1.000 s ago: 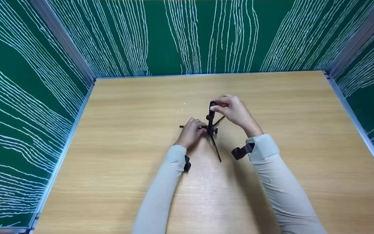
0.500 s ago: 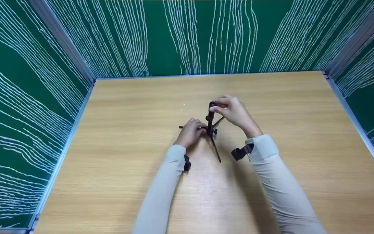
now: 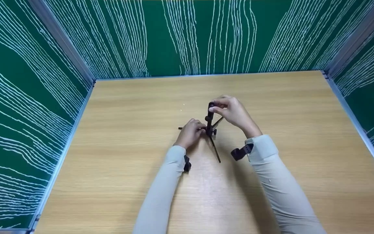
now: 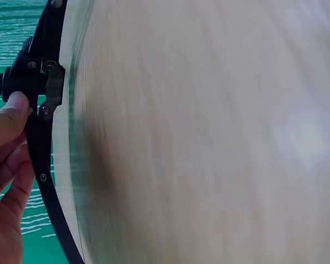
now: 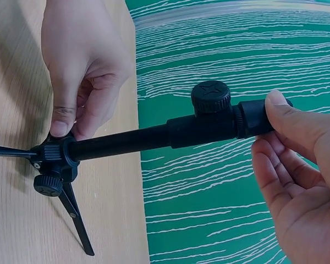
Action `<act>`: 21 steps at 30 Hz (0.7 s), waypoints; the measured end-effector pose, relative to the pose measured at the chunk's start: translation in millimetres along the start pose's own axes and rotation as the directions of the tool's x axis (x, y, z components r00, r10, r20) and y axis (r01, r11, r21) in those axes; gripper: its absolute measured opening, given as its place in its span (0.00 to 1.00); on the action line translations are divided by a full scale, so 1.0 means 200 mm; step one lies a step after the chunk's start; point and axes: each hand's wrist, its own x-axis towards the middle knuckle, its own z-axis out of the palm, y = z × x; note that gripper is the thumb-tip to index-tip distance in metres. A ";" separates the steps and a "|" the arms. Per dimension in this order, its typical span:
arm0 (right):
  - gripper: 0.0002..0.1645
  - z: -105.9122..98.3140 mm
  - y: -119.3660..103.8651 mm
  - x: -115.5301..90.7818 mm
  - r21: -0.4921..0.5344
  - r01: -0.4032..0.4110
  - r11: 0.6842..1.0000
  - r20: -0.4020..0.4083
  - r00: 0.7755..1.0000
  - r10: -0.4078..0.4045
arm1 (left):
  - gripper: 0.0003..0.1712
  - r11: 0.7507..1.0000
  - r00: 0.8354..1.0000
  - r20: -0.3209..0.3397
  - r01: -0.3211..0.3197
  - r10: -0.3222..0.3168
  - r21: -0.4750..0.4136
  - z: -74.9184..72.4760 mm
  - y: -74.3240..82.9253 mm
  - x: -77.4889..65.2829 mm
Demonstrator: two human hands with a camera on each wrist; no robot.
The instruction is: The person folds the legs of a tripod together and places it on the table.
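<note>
Black tripod, held at hub and top

The tripod (image 3: pixel 209 125) appears to stand on the wooden table (image 3: pixel 125 175), legs spread, column (image 5: pixel 124 144) nearly upright. The step in hand looks like adjusting the column; the next move probably calls for a steady hub (image 5: pixel 54 152) while the top is turned or drawn. The left hand (image 3: pixel 190 133) sits low, thumb and curled fingers pinching the hub. The right hand (image 3: pixel 234 112) is raised, angled inward, thumb and fingertips pinching the column's top, beyond the ribbed knob (image 5: pixel 211 97). Both forearms reach in from the near side.
</note>
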 end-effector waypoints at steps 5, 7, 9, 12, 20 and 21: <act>0.15 0.00 0.00 0.00 0.008 -0.003 1.000 0.001 1.000 0.003 | 0.10 1.000 1.000 -0.026 -0.003 0.003 0.000 0.00 0.01 0.00; 0.14 0.00 0.00 0.00 0.013 -0.006 1.000 0.003 1.000 0.006 | 0.10 1.000 0.999 -0.036 -0.003 0.003 0.007 0.00 0.01 -0.01; 0.15 0.00 0.00 0.00 0.014 -0.011 1.000 0.004 1.000 0.011 | 0.10 1.000 0.999 -0.042 0.000 0.001 0.024 0.00 0.01 -0.01; 0.15 0.00 0.00 -0.01 0.015 -0.014 1.000 0.003 1.000 0.013 | 0.10 0.999 0.999 -0.048 0.005 -0.003 0.054 -0.01 0.02 -0.01; 0.16 0.00 0.00 0.00 -0.013 -0.004 1.000 -0.008 1.000 0.004 | 0.08 0.996 0.997 -0.076 0.019 -0.012 0.092 -0.02 0.02 -0.02; 0.16 0.01 0.00 0.00 -0.016 -0.003 1.000 -0.009 1.000 0.003 | 0.08 0.995 0.997 -0.081 0.019 -0.011 0.096 -0.02 0.02 -0.02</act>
